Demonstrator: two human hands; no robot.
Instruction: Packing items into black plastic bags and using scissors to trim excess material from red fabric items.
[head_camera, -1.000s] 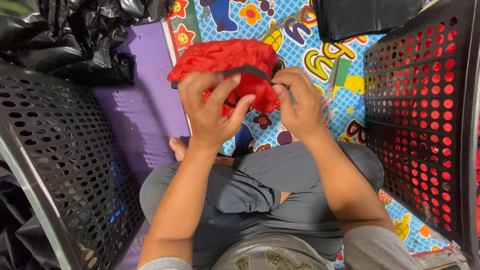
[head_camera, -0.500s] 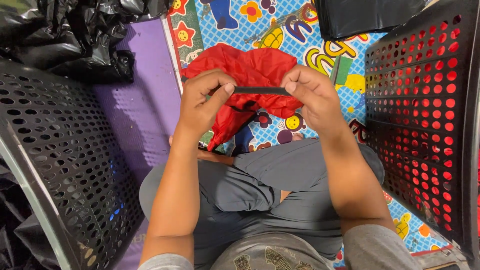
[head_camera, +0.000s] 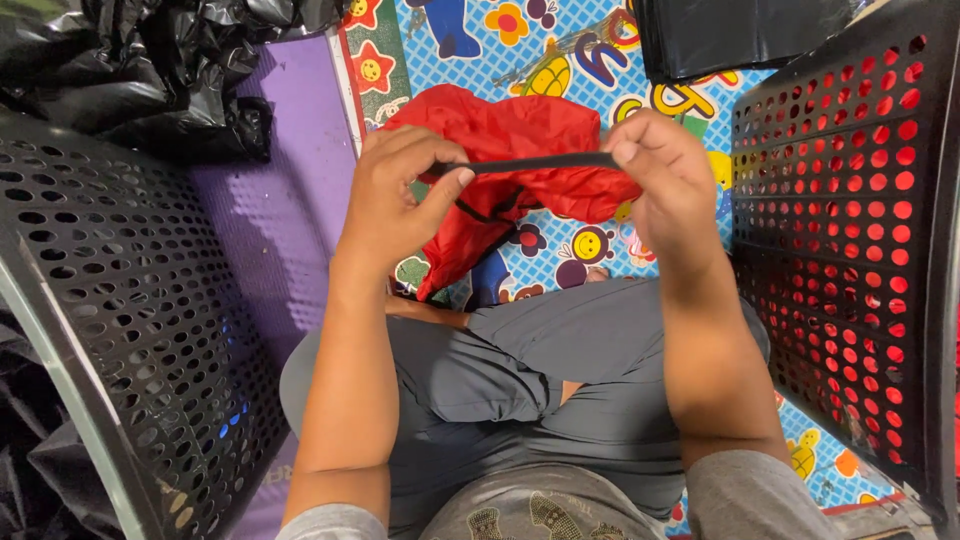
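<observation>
Currently the person sits cross-legged in grey trousers (head_camera: 560, 390) on a colourful cartoon-print foam play mat (head_camera: 560, 40), holding a crumpled red thin nylon-like fabric piece (head_camera: 520, 150) up over the mat, just beyond the knees. Left hand (head_camera: 400, 190) pinches one end of a narrow flat black strap (head_camera: 530, 163) between thumb and forefinger, fingers closed tight on it. Right hand (head_camera: 665, 175) pinches the other end, fingers curled shut around it. Strap is pulled taut and roughly level between both hands, lying across the near face of the red fabric.

Judgement on doing this well: keep even tension on both ends so the strap stays flat, not twisted; grip near the ends with fingertips rather than the palm; let the fabric hang free below so it does not bunch under the strap.

Materials: red fabric looks slick, light, creases sharply, with dark edge piping running down the lower fold. Strap looks matte, woven or elastic; cannot tell which.

Surroundings: black perforated plastic basket (head_camera: 130, 300) at left, rigid, round holes, curved rim. Second black perforated plastic crate (head_camera: 850, 200) at right, red contents showing through the holes. Glossy black plastic bags (head_camera: 140, 70) heaped far left; flat black sheet (head_camera: 730, 35) far right. Purple textured mat (head_camera: 290, 190) lies between the left basket and the play mat.
</observation>
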